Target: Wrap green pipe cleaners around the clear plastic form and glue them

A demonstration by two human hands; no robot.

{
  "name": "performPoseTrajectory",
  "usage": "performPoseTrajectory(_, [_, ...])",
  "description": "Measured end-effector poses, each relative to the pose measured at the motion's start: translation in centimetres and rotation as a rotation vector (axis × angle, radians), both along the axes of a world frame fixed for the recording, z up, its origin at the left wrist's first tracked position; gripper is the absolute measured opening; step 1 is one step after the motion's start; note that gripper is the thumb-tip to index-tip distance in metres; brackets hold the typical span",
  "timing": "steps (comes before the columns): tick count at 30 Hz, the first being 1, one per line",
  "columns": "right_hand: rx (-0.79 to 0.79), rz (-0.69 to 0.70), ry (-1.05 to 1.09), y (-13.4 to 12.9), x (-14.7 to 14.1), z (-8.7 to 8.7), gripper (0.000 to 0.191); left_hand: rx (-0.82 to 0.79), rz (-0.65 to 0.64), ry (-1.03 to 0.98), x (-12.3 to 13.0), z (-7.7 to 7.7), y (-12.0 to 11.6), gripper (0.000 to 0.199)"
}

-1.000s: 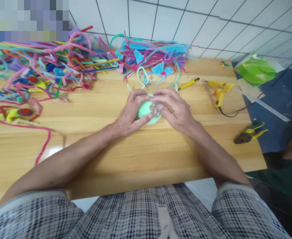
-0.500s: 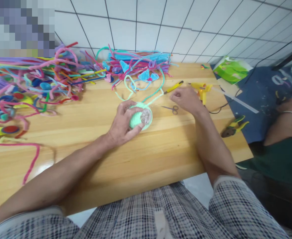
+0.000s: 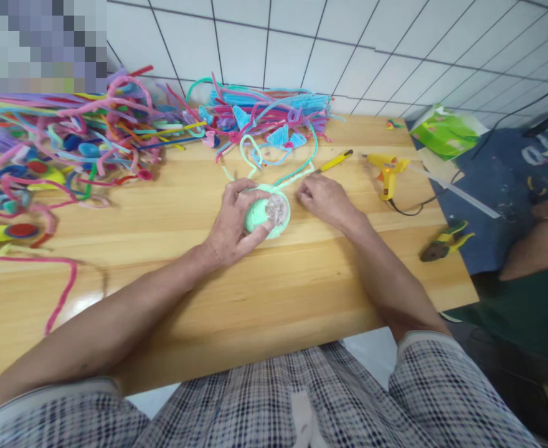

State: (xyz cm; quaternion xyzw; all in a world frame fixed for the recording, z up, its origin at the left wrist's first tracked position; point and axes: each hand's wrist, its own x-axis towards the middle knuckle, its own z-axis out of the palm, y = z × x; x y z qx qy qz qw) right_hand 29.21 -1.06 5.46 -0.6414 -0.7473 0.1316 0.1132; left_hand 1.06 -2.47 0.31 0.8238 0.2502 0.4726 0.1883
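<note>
The fingers of my left hand (image 3: 225, 230) grip a mint-green, rounded piece of wound fuzzy stems (image 3: 256, 214) by its left side, near the middle of the frame. Its greyish, see-through crumpled centre (image 3: 278, 210) faces up and toward my right. It is nearly round, so I make out no clear long axis. My right hand (image 3: 325, 198) is just beside it, on the right, not touching; those fingers are curled closed, and I cannot tell whether they pinch anything. My left hand is the nearer, already in contact.

From the piece's top, green fuzzy stems (image 3: 297, 177) slant up and right, toward one yellow craft knife (image 3: 335, 162). Farther right on the wooden tabletop (image 3: 255, 298) lie one yellow glue gun (image 3: 388, 171) and, lower, one pair of yellow-and-green pliers (image 3: 446, 241). One bright green packet (image 3: 444, 134) sits upper right. Upper left, multicoloured fuzzy stems (image 3: 129, 93) are heaped too thickly to count, with two red ovals (image 3: 22, 230) toward the left edge. Another person's forearm (image 3: 530, 246) shows at the right edge.
</note>
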Motion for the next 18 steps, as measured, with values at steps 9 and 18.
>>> performPoseTrajectory(9, [0.024, 0.063, 0.341, -4.8, -0.4, 3.6, 0.009, -0.027, -0.003, -0.005, 0.3, -0.1, -0.2, 0.054])
performPoseTrajectory(18, [0.145, -0.096, 0.615, -8.9, -7.6, 4.8, 0.014, 0.025, 0.062, -0.017, 1.4, -0.4, -1.1, 0.056])
